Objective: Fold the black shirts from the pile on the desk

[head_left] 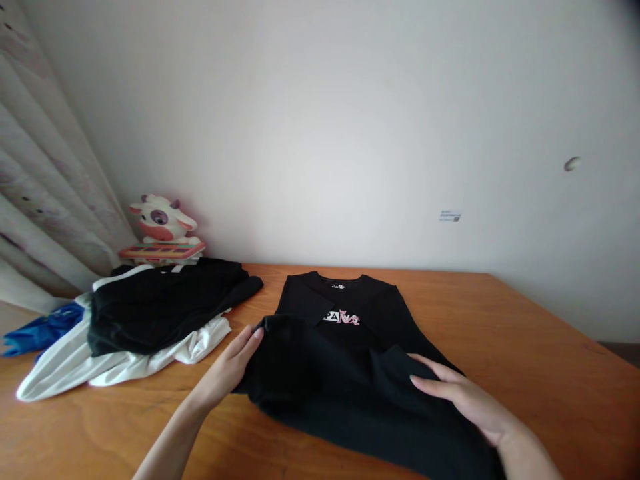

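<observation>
A black T-shirt (pixel 320 373) with a white and pink chest print lies on the wooden table, its collar toward the wall. Its lower part is folded up and bunched toward the print, covering part of the lettering. My left hand (pixel 235 363) grips the raised cloth at the left side, the fingers partly hidden by it. On the right, my right hand (pixel 460 393) holds the cloth near the shirt's side, thumb and fingers closed around a fold. The near edge of the shirt hangs loosely toward me.
A heap of clothes with a black garment (pixel 160 310), a white garment (pixel 135 370) and a blue one (pixel 45 327) lies at the left. Behind it stands a cow toy (pixel 163 220) with a keyboard. A curtain (pixel 45 167) hangs far left; a wall (pixel 350 133) bounds the table (pixel 525 373).
</observation>
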The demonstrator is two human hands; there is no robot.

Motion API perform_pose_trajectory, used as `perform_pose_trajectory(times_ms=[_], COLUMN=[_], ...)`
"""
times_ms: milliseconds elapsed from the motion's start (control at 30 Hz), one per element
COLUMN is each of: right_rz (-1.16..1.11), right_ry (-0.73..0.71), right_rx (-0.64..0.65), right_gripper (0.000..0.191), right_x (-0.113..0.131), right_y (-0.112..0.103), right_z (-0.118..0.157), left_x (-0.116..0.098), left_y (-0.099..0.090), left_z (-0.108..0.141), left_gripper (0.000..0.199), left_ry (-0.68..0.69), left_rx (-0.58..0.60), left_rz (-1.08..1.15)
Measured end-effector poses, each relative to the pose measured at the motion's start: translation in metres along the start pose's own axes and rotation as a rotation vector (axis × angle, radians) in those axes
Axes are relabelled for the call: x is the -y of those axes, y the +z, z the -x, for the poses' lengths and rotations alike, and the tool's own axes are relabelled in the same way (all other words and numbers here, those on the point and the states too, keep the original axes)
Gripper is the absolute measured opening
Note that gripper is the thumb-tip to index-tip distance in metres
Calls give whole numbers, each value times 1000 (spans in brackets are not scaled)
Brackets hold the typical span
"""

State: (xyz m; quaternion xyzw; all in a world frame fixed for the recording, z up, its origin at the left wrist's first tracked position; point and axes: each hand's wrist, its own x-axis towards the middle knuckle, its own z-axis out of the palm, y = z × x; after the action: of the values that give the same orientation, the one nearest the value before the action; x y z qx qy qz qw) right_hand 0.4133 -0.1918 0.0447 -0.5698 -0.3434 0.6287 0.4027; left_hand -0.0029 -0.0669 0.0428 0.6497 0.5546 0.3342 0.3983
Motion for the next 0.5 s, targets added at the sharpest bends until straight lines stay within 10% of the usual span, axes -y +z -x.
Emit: perform_pose_trajectory(times_ms=[233, 500], right_rz=[227, 178], right_ry=[-25, -155], right_rx=[219, 385], right_gripper=[75, 83], right_x=[1, -7], right_y=[-9, -29], right_z=[16, 24], left_x=[-7, 0], left_y=[-23, -40], left_z=[14, 26], left_gripper=[58, 41], left_ry=[-367, -290], left_rx=[306, 364], left_rz=[537, 700])
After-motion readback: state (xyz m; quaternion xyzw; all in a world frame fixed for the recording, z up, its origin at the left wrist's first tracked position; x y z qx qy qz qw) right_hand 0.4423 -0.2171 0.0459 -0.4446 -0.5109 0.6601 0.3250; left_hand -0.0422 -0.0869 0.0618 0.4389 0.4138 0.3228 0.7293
